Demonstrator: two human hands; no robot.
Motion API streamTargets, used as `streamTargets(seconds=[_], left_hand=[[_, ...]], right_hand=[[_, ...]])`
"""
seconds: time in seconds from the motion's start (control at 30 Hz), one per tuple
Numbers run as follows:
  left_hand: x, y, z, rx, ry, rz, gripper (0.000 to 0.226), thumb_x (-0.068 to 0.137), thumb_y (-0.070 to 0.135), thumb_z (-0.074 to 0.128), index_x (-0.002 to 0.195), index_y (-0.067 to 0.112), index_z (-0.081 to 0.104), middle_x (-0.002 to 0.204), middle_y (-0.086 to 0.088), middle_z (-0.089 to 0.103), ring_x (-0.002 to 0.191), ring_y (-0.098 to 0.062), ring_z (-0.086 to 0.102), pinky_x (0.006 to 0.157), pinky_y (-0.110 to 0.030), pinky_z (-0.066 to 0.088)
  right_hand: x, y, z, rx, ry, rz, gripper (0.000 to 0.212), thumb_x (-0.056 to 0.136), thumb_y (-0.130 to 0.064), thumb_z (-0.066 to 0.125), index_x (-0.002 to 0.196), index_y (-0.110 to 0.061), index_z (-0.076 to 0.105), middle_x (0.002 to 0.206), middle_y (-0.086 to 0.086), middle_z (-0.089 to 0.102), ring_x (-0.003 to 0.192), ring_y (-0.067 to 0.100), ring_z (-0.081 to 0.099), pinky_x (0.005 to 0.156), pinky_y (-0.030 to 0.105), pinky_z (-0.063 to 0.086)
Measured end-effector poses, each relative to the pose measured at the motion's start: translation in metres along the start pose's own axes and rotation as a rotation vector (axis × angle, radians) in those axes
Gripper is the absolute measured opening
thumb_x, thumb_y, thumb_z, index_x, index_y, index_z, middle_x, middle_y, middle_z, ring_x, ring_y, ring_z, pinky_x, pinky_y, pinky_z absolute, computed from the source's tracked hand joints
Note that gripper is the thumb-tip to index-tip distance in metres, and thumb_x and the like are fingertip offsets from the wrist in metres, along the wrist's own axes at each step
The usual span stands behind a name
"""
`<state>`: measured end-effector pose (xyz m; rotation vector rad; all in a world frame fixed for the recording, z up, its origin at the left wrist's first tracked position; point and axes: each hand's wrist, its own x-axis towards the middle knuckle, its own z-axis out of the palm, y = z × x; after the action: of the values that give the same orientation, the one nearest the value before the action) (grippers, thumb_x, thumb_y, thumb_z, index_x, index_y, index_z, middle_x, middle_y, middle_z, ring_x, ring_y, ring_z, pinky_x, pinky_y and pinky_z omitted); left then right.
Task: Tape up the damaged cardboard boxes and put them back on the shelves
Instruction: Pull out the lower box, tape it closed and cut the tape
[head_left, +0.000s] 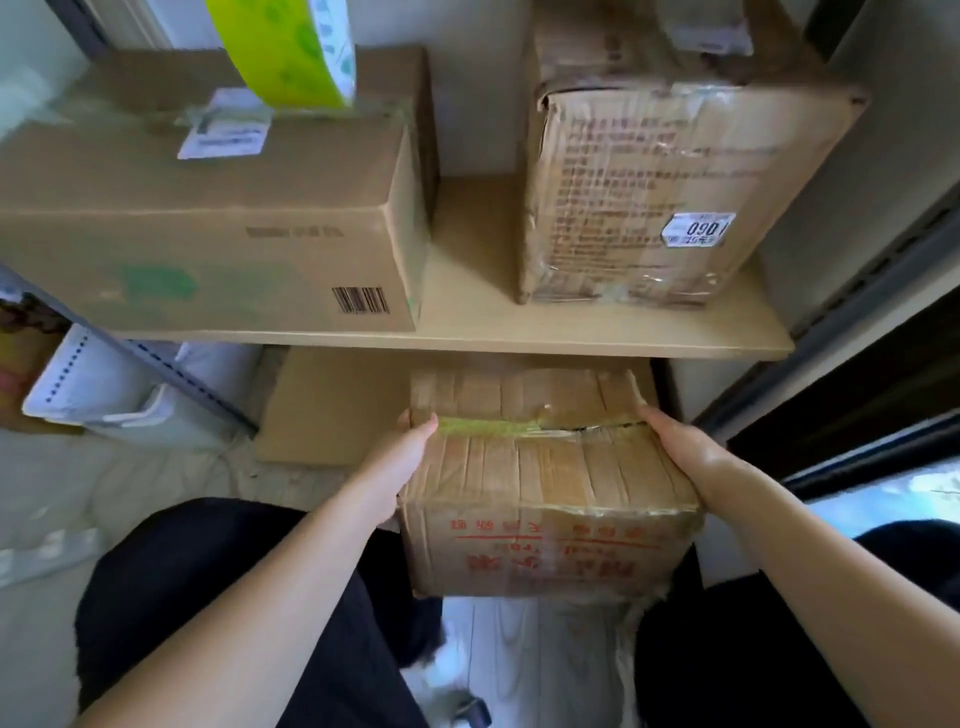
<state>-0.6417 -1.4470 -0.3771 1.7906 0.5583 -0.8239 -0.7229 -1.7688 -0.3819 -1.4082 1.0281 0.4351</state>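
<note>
A person's left hand (402, 467) and right hand (685, 457) press flat, fingers straight, against opposite sides of a tape-wrapped cardboard box (545, 488), held at the lower shelf opening beneath a wooden shelf (467, 332) carrying 2 cartons.

Off to my left I see a white plastic bin with a row of small dark holes along its rim (104, 395), sitting low near the floor. Just beyond it, at the frame's edge, is something red and yellow that I cannot make out. Loose black trousers (208, 571) fill the lower view over a pale wood-grain plank floor (519, 665). To my right runs a dark window frame (857, 415), with a plain white wall (883, 156) above it.
</note>
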Motion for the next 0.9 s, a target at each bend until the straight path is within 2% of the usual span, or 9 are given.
streamTargets(seconds=[0.1,0.27,0.47,0.53,0.6,0.67,0.73,0.8,0.9], left_hand=[[0.035,0.007,0.015,0.111,0.051,0.094,0.064,0.099,0.061,0.039,0.155,0.036,0.023,0.159,0.003,0.033,0.143,-0.026,0.035,0.113,-0.048,0.028],[0.077,-0.005,0.031,0.17,0.155,0.084,0.061,0.104,0.055,0.028,0.155,0.023,0.029,0.154,-0.009,0.042,0.136,-0.032,0.044,0.099,-0.036,0.037],[0.095,-0.009,0.023,0.387,0.104,0.118,0.063,0.106,0.049,0.03,0.153,0.007,0.032,0.153,-0.018,0.041,0.138,-0.035,0.042,0.106,-0.036,0.036],[0.1,-0.004,0.019,0.5,0.124,0.204,0.069,0.104,0.046,0.038,0.158,0.009,0.015,0.163,-0.019,0.018,0.146,-0.035,0.029,0.113,-0.039,0.031],[0.107,0.002,0.01,0.614,0.158,0.328,0.084,0.101,0.046,0.045,0.157,0.022,-0.012,0.164,-0.012,-0.018,0.152,-0.035,-0.001,0.121,-0.048,0.018],[0.115,0.011,0.006,0.766,0.153,0.432,0.08,0.102,0.046,0.044,0.156,0.032,-0.013,0.163,-0.002,-0.027,0.151,-0.034,-0.012,0.122,-0.051,0.012],[0.126,0.021,0.007,0.883,0.098,0.494,0.067,0.104,0.043,0.039,0.159,0.032,0.002,0.166,-0.001,-0.013,0.153,-0.033,0.0,0.121,-0.049,0.021],[0.133,0.03,0.005,0.912,0.074,0.475,0.06,0.104,0.043,0.039,0.158,0.029,0.017,0.167,-0.008,0.002,0.15,-0.034,0.022,0.113,-0.044,0.035],[0.138,0.036,-0.011,0.931,0.102,0.399,0.056,0.103,0.047,0.04,0.154,0.026,0.026,0.163,-0.016,0.016,0.138,-0.039,0.041,0.106,-0.046,0.043]], right_hand=[[0.035,0.0,0.006,-0.062,0.044,-0.011,0.068,0.084,-0.07,0.055,0.113,-0.009,0.066,0.099,0.016,0.074,0.091,0.034,0.071,0.087,0.047,0.057],[0.064,-0.003,0.024,-0.28,0.087,-0.095,0.08,0.088,-0.076,0.035,0.143,-0.02,0.047,0.136,0.016,0.056,0.122,0.036,0.055,0.105,0.047,0.044],[0.069,0.001,0.034,-0.586,0.222,-0.173,0.081,0.094,-0.07,0.031,0.157,-0.022,0.017,0.154,0.016,0.037,0.134,0.038,0.044,0.105,0.04,0.038],[0.063,0.014,0.033,-0.604,0.305,-0.029,0.099,0.085,-0.079,0.039,0.158,-0.018,0.01,0.159,0.017,0.025,0.139,0.041,0.036,0.112,0.045,0.035],[0.052,0.031,0.035,-0.496,0.4,0.175,0.117,0.073,-0.086,0.05,0.158,-0.017,0.007,0.16,0.02,0.016,0.141,0.044,0.03,0.114,0.05,0.032],[0.043,0.049,0.039,-0.119,0.346,0.3,0.123,0.062,-0.086,0.062,0.155,-0.017,0.02,0.154,0.019,0.032,0.134,0.043,0.041,0.108,0.053,0.038],[0.036,0.059,0.042,0.217,0.192,0.261,0.103,0.06,-0.078,0.073,0.138,-0.014,0.048,0.128,0.016,0.06,0.111,0.038,0.061,0.092,0.059,0.051],[0.034,0.059,0.042,0.251,0.22,0.166,0.087,0.058,-0.067,0.082,0.12,-0.011,0.059,0.114,0.013,0.067,0.097,0.035,0.066,0.084,0.057,0.056],[0.034,0.042,0.047,0.155,0.356,0.018,0.094,0.042,-0.062,0.083,0.115,-0.009,0.058,0.114,0.011,0.064,0.098,0.033,0.065,0.087,0.049,0.057]])
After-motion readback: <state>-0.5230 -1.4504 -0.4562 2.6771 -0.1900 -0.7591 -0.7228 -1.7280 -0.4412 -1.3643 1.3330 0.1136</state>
